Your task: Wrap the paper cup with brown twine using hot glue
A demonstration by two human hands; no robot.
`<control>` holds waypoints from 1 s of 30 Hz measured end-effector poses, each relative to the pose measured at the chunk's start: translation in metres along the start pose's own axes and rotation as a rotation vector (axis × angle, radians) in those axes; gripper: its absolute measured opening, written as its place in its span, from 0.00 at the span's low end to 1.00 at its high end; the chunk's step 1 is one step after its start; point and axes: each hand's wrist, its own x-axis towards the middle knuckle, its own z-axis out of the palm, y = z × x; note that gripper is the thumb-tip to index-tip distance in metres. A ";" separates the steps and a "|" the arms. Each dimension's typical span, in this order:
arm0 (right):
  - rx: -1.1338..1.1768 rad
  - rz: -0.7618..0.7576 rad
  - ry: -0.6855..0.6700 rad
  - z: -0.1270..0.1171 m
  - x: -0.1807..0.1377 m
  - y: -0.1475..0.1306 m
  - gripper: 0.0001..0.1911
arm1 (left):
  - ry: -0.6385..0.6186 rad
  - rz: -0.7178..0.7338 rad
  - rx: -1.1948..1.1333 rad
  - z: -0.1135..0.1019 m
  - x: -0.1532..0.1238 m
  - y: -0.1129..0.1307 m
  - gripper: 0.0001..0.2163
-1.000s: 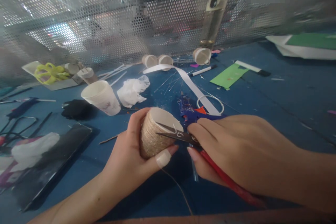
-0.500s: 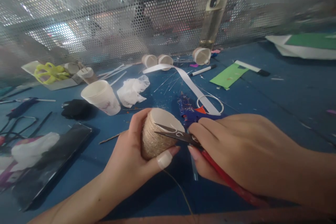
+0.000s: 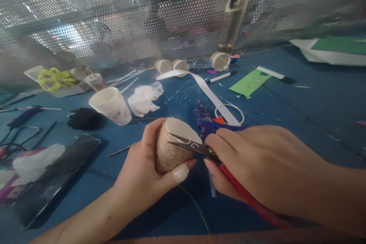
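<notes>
My left hand point(image 3: 143, 171) is wrapped round a paper cup covered in wound twine point(image 3: 170, 148), lying on its side just above the blue table. My right hand point(image 3: 257, 164) grips red-handled scissors point(image 3: 197, 148), whose slightly parted blades rest against the cup's white end. A loose strand of twine point(image 3: 197, 209) trails from the cup down toward me. A blue glue gun point(image 3: 207, 120) lies right behind the scissors.
A plain white paper cup point(image 3: 110, 106), crumpled white plastic point(image 3: 144, 99), a black phone point(image 3: 54, 175), yellow scissors point(image 3: 53, 78), white ribbon point(image 3: 206, 91), green paper point(image 3: 248, 82), markers and several small cups lie about. A perforated metal screen point(image 3: 114, 26) walls the back.
The cup has shifted and turned very slightly in my left hand; the scissors stay at its end. Little else has moved.
</notes>
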 end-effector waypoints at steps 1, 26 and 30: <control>0.004 0.001 0.000 0.000 0.000 0.000 0.21 | 0.001 0.001 0.004 0.000 0.000 0.000 0.33; 0.002 0.041 0.000 0.007 -0.004 -0.005 0.19 | 0.010 -0.035 0.164 0.003 0.001 0.003 0.33; 0.005 0.040 0.016 0.009 -0.004 -0.005 0.18 | 0.012 -0.041 0.176 0.002 0.002 0.003 0.32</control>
